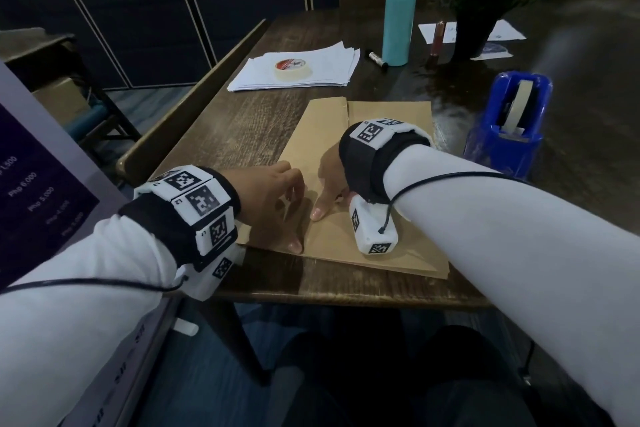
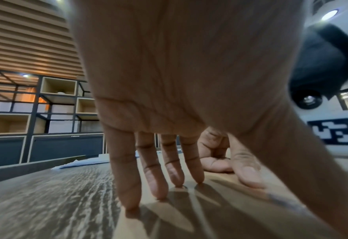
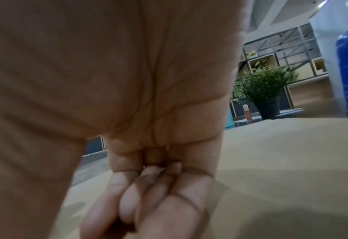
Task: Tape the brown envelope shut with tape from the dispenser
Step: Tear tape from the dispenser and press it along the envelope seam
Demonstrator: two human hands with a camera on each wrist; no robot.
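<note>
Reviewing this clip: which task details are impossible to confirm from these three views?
- Tape on the brown envelope: none discernible in the head view; both hands cover the spot being pressed.
- Right hand: its curled fingers are blurred in the right wrist view, so any tape in them is unclear.
- Left hand: fingertips rest on the envelope; anything beneath is hidden.
- Blue dispenser: its cutter edge is too small in the head view.
</note>
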